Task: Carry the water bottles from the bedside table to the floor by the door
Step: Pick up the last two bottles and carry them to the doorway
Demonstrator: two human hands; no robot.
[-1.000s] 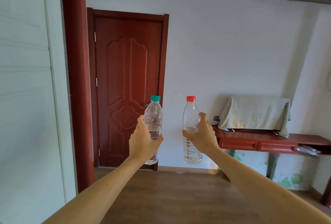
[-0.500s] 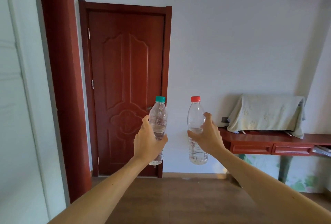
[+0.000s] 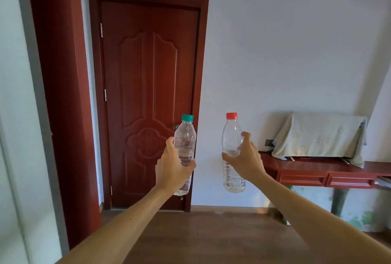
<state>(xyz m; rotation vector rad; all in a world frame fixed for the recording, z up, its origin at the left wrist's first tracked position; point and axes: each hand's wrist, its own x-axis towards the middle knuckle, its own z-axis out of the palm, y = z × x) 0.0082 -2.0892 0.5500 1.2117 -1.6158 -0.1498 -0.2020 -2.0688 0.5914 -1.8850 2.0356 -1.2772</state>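
Note:
I hold two clear plastic water bottles upright at chest height, arms stretched forward. My left hand [image 3: 172, 169] grips the green-capped bottle [image 3: 185, 137] around its middle. My right hand [image 3: 245, 161] grips the red-capped bottle [image 3: 231, 134] at its waist; it is about half full. Straight ahead stands the closed dark red wooden door [image 3: 148, 86], with brown wooden floor [image 3: 211, 236] in front of it.
A red wooden pillar or frame [image 3: 63, 94] rises at the left beside a white wall panel. At the right, a red wall-mounted desk with drawers [image 3: 323, 176] carries an object covered by a pale cloth [image 3: 319, 134]. An air conditioner corner shows at the top right.
The door and desk have grown larger and shifted in view as I move closer to the door. Both bottles stay held upright in the same grips.

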